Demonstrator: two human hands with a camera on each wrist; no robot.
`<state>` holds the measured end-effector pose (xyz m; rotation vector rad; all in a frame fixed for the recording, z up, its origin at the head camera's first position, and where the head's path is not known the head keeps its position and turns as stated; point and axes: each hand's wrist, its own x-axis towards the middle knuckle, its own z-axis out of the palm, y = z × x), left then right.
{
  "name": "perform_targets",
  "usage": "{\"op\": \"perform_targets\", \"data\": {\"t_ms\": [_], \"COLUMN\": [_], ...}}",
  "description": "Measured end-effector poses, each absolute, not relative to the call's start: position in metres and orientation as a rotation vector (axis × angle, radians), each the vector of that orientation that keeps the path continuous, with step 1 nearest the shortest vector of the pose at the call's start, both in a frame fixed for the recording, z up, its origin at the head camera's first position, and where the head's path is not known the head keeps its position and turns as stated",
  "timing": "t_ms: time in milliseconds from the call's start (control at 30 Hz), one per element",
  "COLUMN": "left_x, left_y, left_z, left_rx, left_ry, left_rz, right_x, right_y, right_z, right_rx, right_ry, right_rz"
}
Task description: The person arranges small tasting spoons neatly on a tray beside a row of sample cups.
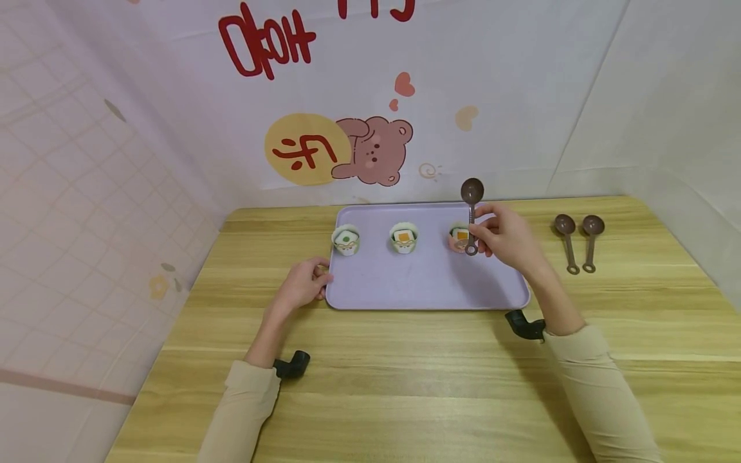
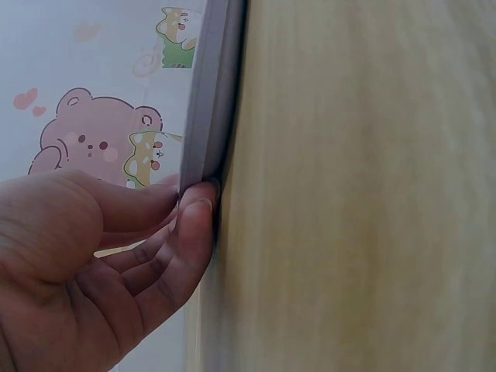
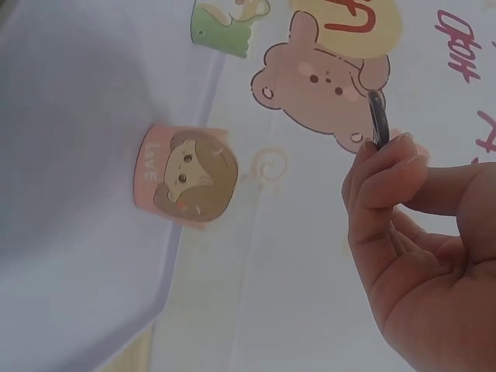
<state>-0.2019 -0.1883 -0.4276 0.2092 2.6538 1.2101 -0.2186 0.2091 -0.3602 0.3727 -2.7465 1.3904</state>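
Note:
My left hand (image 1: pixel 302 283) is at the left edge of a lilac tray (image 1: pixel 399 284). In the left wrist view its thumb and fingers pinch the tray's rim. My right hand (image 1: pixel 506 241) grips a dark brown measuring spoon (image 1: pixel 472 191) by its handle, bowl uppermost, over the tray's right part. Just behind the spoon stands a pink paper cup (image 3: pixel 167 172) with a cartoon face and "LOVE" on it. Two green-and-white paper cups, one at the left (image 1: pixel 346 240) and one in the middle (image 1: pixel 403 238), stand on the tray. White contents with green or orange patches show inside the cups.
Two more brown measuring spoons, a left one (image 1: pixel 565 226) and a right one (image 1: pixel 593 226), lie on the wooden table (image 1: pixel 370 373) right of the tray. A white printed cloth (image 1: pixel 509 83) hangs behind the table. Dark mounts sit at both wrists, by the beige sleeves.

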Motion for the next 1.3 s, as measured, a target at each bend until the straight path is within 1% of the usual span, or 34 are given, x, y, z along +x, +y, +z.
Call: {"op": "perform_targets", "data": {"t_ms": [400,767,1300], "left_x": [-0.203,-0.203,-0.203], "left_y": [-0.189,-0.189,-0.189], "left_z": [-0.428,-0.428,-0.427], "left_rx": [0.217,0.214,0.211], "left_ry": [2.654,2.652,2.641], "left_rz": [1.218,1.215,1.225], "right_x": [-0.223,-0.226,-0.232], "right_y": [0.189,0.173,0.139], "right_z": [-0.366,-0.368,-0.37], "right_rx": [0.383,0.372,0.373], "right_ry": [-2.744,-2.738,-2.678], "right_rz": [1.378,1.477,1.481]}}
